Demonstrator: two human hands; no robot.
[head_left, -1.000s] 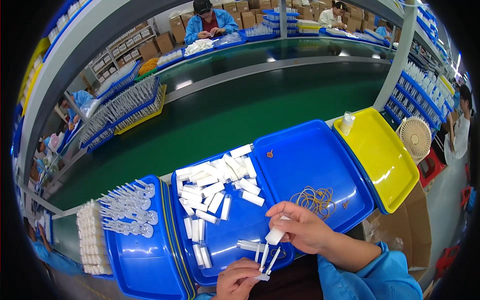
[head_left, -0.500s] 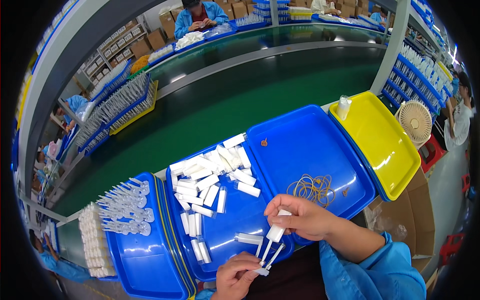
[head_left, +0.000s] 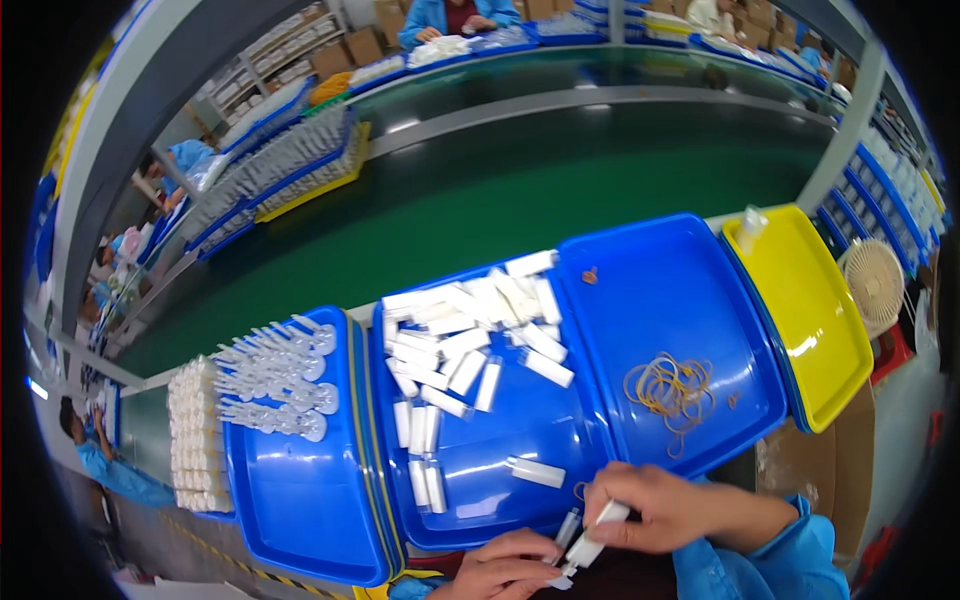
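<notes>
Head view, from the left: white pieces [head_left: 195, 440] stand stacked beside a blue tray [head_left: 310, 500] of clear pronged parts [head_left: 275, 375]; the middle tray [head_left: 475, 500] carries loose white blocks [head_left: 470, 340]. At its near edge the left hand [head_left: 505, 568] pinches a pale pronged part [head_left: 566, 528], whose thin prongs look light, stiff and easily snapped, so its base seems the safer hold. Just right, the right hand [head_left: 640, 510] grasps a white tube [head_left: 600, 532] between thumb and fingers, its lower end at the part; blur hides whether they touch. The tube looks light, smooth and perhaps slippery, best gripped by its sides. Farther right lie rubber bands [head_left: 670, 390].
</notes>
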